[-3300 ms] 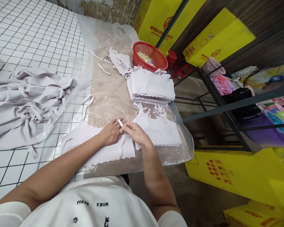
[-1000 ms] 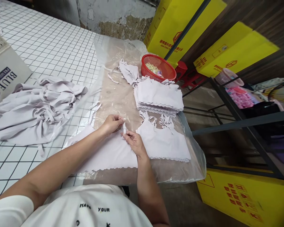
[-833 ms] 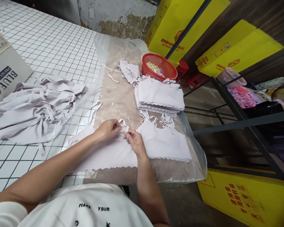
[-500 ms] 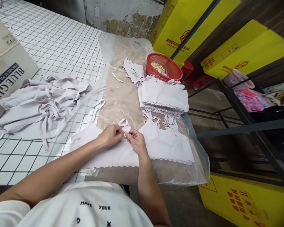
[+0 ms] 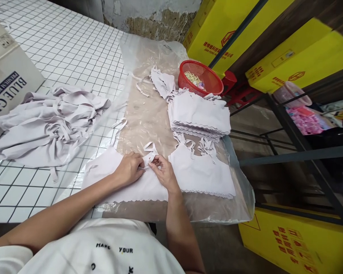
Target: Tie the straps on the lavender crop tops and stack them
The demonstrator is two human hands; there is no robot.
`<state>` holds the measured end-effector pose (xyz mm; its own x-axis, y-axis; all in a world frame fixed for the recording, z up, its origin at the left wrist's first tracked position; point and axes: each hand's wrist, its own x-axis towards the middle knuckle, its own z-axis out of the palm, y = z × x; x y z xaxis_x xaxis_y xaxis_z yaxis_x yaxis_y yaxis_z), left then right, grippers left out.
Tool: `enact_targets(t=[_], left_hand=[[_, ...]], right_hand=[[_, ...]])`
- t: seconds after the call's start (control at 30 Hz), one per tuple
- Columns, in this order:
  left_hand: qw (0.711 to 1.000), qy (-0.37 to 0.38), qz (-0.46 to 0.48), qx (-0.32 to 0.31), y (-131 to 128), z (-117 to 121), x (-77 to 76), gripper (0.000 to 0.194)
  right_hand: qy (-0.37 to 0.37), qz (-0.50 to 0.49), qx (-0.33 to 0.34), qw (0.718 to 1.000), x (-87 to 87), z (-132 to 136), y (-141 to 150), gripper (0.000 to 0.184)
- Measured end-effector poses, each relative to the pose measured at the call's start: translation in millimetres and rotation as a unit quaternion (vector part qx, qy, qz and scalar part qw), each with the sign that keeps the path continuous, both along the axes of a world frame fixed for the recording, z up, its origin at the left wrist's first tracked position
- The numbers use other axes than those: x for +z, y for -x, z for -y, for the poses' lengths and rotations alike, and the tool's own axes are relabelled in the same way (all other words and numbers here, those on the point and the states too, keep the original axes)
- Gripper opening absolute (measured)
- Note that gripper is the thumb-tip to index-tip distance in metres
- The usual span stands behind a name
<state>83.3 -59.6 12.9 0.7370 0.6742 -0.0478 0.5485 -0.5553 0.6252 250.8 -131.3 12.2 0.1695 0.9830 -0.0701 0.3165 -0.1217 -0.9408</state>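
A pale lilac-grey camisole (image 5: pixel 137 190) with a scalloped hem lies flat in front of me. My left hand (image 5: pixel 130 168) rests on it, fingers curled closed at the upper edge. Close by on the right, my right hand (image 5: pixel 165 174) pinches the base of a strap between thumb and fingers. That strap (image 5: pixel 150 147) stands up in a small loop beyond my fingertips. The other strap (image 5: pixel 117 131) trails loose toward the upper left. Beside my right hand lies another camisole (image 5: pixel 201 173) with its straps bunched up. The exact pinch points are partly hidden by my fingers.
A neat stack of camisoles (image 5: pixel 200 114) sits behind, near a red basket (image 5: pixel 185 78) holding small pale bands. Crumpled garments (image 5: pixel 51 129) and a carton (image 5: pixel 20 76) are on the left. Clear plastic sheeting (image 5: pixel 143 114) covers the table. A metal rack (image 5: pixel 291 154) stands right.
My hands have gone from straightening the strap to working at its base. The strap now forms a loop above my fingers. The view has shifted, showing more of the carton.
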Motion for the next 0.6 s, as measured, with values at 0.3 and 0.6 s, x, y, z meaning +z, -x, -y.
enact_targets(t=[0.3, 0.6], left_hand=[[0.997, 0.048, 0.055, 0.015, 3, 0, -4.2, 0.003], [0.995, 0.055, 0.085, 0.014, 4, 2, -9.1, 0.007]], right_hand=[[0.007, 0.032, 0.049, 0.998, 5.9, 4, -7, 0.014], [0.000, 0.072, 0.087, 0.994, 7.2, 8, -12, 0.011]])
